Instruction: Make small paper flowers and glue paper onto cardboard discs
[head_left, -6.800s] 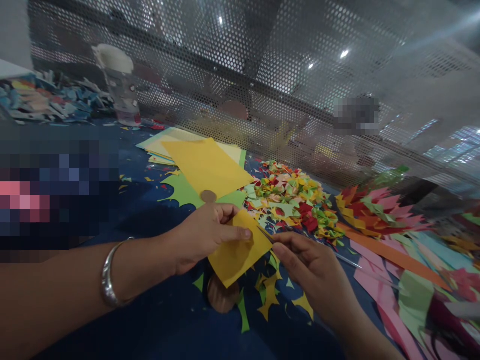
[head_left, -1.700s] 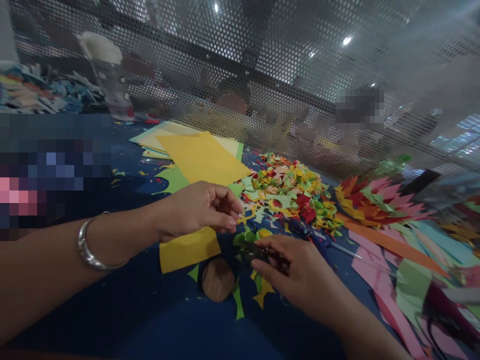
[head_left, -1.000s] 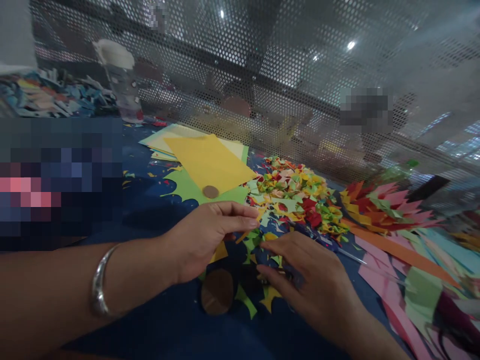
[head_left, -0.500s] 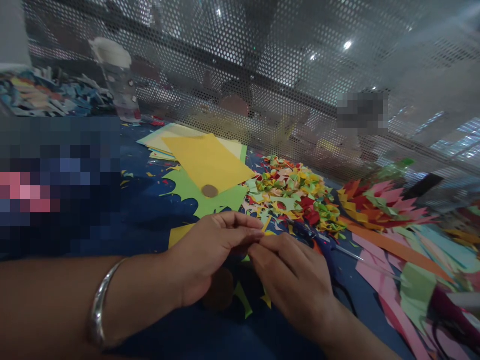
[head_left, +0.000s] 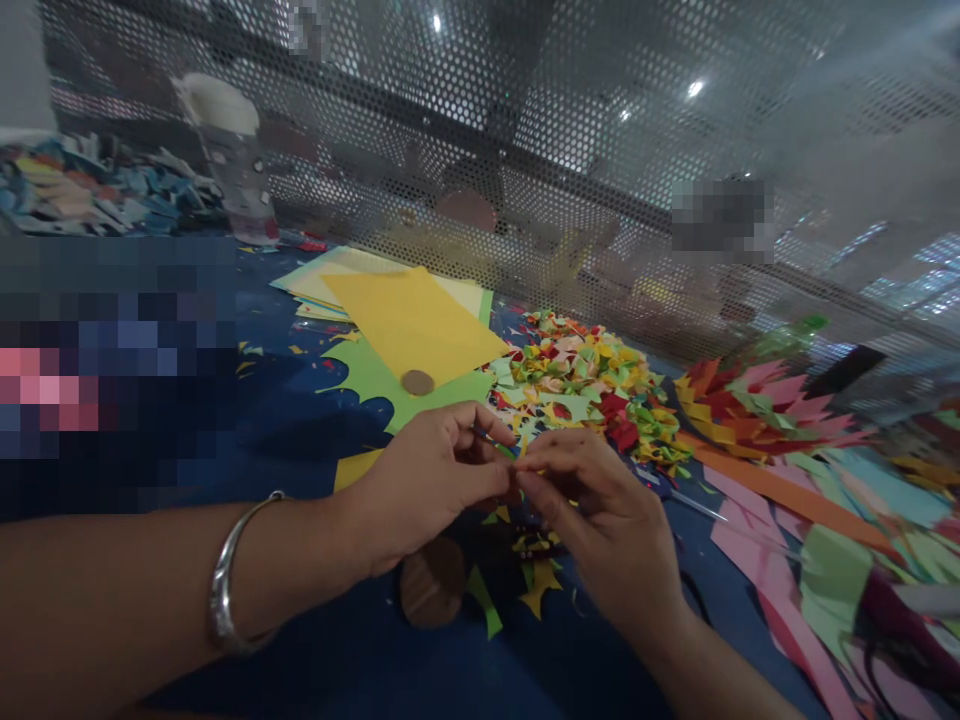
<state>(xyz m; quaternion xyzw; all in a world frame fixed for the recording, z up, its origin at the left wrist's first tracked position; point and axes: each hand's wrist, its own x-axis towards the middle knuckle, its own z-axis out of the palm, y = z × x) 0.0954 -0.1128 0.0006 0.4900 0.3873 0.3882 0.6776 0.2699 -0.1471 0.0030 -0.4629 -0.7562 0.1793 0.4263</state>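
My left hand (head_left: pixel 431 465), with a silver bangle on its wrist, has its fingers bent and pinched on something too small to make out. My right hand (head_left: pixel 600 490) meets it fingertip to fingertip, also in a pinch. Just below them lie a round brown disc (head_left: pixel 433 583), a green paper scrap (head_left: pixel 486 603) and a yellow scrap (head_left: pixel 539 587). Beyond my left hand, a yellow sheet (head_left: pixel 420 325) rests on a cut green sheet (head_left: pixel 367 377), with a small brown disc (head_left: pixel 418 382) on its near corner.
A heap of colourful paper bits (head_left: pixel 585 385) lies behind my right hand. Pink strips (head_left: pixel 757 540) and an orange strip (head_left: pixel 795 495) spread at the right. A lidded cup (head_left: pixel 238 165) stands at the back left, before a perforated metal screen (head_left: pixel 525 130).
Both hands have risen slightly, and the fingers of my right hand have straightened somewhat. More of the round brown disc and the yellow scrap below now shows.
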